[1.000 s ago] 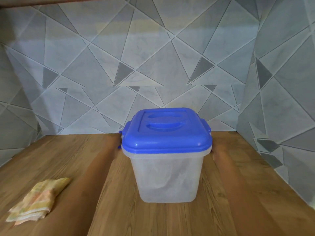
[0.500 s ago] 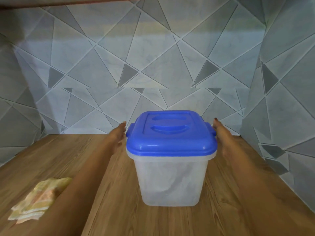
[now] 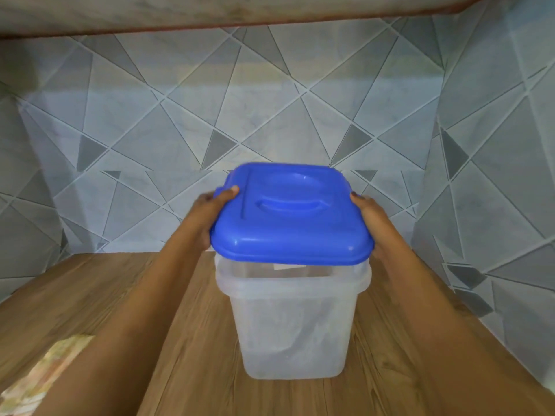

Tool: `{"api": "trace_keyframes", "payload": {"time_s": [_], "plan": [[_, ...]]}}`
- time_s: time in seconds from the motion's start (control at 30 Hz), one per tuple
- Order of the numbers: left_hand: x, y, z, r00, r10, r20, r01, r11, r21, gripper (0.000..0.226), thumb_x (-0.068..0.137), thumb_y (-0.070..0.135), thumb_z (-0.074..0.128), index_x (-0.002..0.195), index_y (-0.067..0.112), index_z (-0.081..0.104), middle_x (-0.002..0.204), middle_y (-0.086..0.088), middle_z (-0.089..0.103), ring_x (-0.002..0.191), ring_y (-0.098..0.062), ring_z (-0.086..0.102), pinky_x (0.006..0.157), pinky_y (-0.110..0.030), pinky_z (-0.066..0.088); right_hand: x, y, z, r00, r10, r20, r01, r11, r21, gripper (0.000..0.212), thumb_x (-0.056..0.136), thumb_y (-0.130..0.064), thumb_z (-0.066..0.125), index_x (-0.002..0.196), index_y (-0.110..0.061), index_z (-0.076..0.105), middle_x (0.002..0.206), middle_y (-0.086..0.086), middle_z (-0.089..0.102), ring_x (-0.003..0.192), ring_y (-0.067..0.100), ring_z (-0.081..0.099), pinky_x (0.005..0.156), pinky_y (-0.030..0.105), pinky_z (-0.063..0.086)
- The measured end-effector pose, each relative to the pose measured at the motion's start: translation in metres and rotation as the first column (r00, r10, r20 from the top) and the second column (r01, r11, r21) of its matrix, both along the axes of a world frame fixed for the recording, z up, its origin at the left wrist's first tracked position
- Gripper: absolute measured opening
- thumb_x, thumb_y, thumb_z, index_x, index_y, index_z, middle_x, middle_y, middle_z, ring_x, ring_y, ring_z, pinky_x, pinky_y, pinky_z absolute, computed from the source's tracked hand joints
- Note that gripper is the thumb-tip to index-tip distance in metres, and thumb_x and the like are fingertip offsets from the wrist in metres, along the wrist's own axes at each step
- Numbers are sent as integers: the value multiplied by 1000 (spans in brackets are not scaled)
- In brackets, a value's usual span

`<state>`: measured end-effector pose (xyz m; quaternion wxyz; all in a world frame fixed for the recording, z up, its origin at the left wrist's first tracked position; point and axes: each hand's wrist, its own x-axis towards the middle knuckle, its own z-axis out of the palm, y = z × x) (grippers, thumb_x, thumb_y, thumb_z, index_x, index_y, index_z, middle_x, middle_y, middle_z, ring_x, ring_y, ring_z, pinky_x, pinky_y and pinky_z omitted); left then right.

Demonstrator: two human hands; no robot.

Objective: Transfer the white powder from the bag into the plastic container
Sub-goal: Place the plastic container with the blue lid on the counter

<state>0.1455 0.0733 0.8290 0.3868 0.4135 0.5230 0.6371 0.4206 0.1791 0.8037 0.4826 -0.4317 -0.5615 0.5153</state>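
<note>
**Lid held over the container, powder not yet poured**

The left hand [image 3: 210, 211] and right hand [image 3: 371, 219] each gripped an opposite edge of the blue lid [image 3: 288, 217], thumbs on top. It hung tilted just over the rim of the plastic container [image 3: 292, 325] on the wooden tabletop [image 3: 120, 295]. A folded yellowish packet [image 3: 45, 373], perhaps the bag, lay well to the left beside the forearm. The lid's low edge could snag the rim and tip the light container, or that forearm could sweep the packet away.

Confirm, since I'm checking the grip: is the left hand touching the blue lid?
Touching. The head view shows the left hand gripping the left edge of the blue lid, with its thumb lying on the lid's top.
</note>
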Motion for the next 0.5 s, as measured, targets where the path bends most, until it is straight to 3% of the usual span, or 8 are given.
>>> {"api": "trace_keyframes", "payload": {"time_s": [0.1, 0.17, 0.23, 0.33, 0.43, 0.5], "plan": [[15, -10, 43, 995, -72, 70, 55, 974, 218, 73, 61, 32, 80, 126, 11, 55, 120, -11, 66, 95, -22, 69, 72, -32, 57, 13, -12, 21, 1000, 0, -24, 3, 995, 103, 46, 92, -41, 48, 131, -16, 48, 128, -5, 58, 116, 16, 56, 78, 23, 46], [40, -16, 66, 997, -72, 19, 60, 930, 362, 71, 59, 28, 81, 124, 12, 55, 115, -6, 68, 89, -17, 71, 70, -28, 57, 27, -20, 27, 996, -88, 5, 86, 985, 148, 47, 96, -37, 42, 138, -17, 41, 138, -8, 47, 124, 8, 45, 93, 21, 37], [69, -17, 82, 994, -71, -88, 104, 874, 474, 51, 65, 23, 79, 112, 15, 61, 106, -1, 70, 83, -11, 70, 67, -23, 56, 50, -28, 25, 971, -238, 4, 233, 956, 180, 49, 96, -34, 43, 141, -16, 39, 147, -4, 39, 133, 13, 38, 102, 25, 29], [117, -16, 90, 960, -78, -268, 220, 801, 556, 27, 69, 19, 75, 93, 25, 63, 87, 13, 70, 76, -2, 67, 66, -18, 53, 90, -43, 6, 900, -436, -24, 428, 870, 245, 43, 93, -23, 53, 134, -10, 49, 140, 3, 49, 129, 18, 45, 106, 25, 30], [175, -8, 75, 877, 34, -480, 291, 756, 586, 24, 71, 25, 73, 89, 27, 58, 78, 19, 60, 67, 9, 56, 65, -8, 44, 132, -57, -24, 849, -528, -24, 519, 823, 230, 42, 90, -15, 57, 130, -6, 51, 136, 12, 54, 126, 23, 50, 111, 39, 36], [216, 3, 51, 770, 142, -622, 347, 725, 595, 31, 73, 32, 69, 100, 19, 60, 75, 14, 58, 65, 3, 53, 64, -9, 40, 161, -62, -47, 822, -570, 4, 555, 802, 220, 42, 90, -11, 57, 130, -5, 50, 135, 12, 54, 124, 24, 51, 110, 39, 38]]}}
